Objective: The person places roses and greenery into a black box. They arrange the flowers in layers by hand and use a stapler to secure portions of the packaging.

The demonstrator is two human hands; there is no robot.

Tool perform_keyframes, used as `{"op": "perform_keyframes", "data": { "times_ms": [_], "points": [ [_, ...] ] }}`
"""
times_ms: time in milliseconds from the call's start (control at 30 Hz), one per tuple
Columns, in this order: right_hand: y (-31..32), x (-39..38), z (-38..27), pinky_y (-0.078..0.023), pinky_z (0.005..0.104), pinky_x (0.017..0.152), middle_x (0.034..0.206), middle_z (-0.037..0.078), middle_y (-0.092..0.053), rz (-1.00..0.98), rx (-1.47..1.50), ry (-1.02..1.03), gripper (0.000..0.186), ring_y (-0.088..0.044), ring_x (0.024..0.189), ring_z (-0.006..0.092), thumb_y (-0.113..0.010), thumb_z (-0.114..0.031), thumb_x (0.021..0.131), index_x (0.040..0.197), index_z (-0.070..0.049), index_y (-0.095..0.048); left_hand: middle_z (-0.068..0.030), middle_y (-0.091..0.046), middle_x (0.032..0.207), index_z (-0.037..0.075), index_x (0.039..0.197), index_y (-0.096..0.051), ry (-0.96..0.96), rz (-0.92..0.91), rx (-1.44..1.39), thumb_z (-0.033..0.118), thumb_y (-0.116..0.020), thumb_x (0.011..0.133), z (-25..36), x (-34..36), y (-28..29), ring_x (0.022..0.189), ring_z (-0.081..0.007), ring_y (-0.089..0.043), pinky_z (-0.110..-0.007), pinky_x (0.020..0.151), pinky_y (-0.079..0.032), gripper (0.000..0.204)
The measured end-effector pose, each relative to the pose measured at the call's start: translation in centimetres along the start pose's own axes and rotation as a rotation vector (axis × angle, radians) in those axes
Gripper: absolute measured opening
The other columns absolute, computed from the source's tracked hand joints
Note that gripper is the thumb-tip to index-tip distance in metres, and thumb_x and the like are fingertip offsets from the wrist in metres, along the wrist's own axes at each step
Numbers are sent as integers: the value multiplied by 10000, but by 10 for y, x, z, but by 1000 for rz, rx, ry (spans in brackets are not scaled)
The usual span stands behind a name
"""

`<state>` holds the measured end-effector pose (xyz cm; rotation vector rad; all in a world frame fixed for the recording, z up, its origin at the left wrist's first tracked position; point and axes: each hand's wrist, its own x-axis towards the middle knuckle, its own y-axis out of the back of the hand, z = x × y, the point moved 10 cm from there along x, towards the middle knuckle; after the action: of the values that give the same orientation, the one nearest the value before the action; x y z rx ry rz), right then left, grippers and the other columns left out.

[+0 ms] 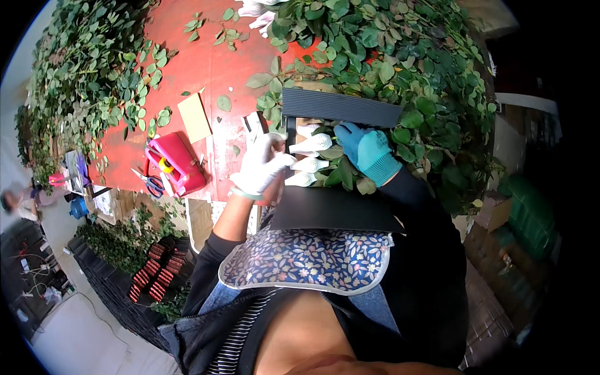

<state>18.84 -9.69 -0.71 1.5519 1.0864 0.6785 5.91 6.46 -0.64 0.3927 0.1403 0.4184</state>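
My left hand point(259, 169), in a white glove, is beside the tips of several rose buds in white mesh sleeves point(310, 165). Its thumb and fingers stand apart, with nothing visible between them. The netted buds lie side by side, pointing left, inside a black frame with a ribbed far board point(344, 107) and a smooth near board point(334, 208). On the right, my right hand point(369, 152) wears a blue and teal glove. Its fingers curl over a leafy rose stem behind the uppermost netted bud; the stem itself is mostly hidden under the glove.
Leafy stems point(431, 75) crowd the table's right side, with another heap point(81, 69) at far left. On the red table point(206, 56) are a pink basket point(178, 164), scissors point(150, 182), a yellow card point(194, 117) and a white-and-black tool point(253, 128).
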Motion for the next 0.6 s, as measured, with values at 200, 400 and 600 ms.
{"op": "perform_keyframes", "data": {
  "times_ms": [200, 400, 600],
  "points": [
    [-17, -4, 11, -528, 462, 606, 1092, 121, -612, -22, 0, -14, 284, -652, 719, 340, -602, -102, 826, 1107, -100, -563, -54, -524, 792, 45, 808, -616, -294, -10, 102, 131, -656, 909, 31, 4, -13, 748, -184, -496, -337, 693, -421, 138],
    [-22, 0, 14, -552, 468, 736, 1231, 136, -592, -90, 44, -106, 435, -654, 934, 370, -590, -83, 838, 1269, -137, -554, -12, -528, 833, 26, 909, -551, 38, 54, -117, -18, -614, 853, -57, -10, 29, 758, -98, -548, -266, 734, -475, 95],
    [-23, 5, 1, -562, 453, 596, 1098, 155, -599, -128, -154, -27, 345, -689, 713, 330, -570, -133, 878, 1222, -102, -554, -32, -601, 814, 8, 847, -663, 332, -58, -201, 250, -806, 816, -55, 18, -47, 716, -102, -557, -265, 640, -468, 283]
  ]
}}
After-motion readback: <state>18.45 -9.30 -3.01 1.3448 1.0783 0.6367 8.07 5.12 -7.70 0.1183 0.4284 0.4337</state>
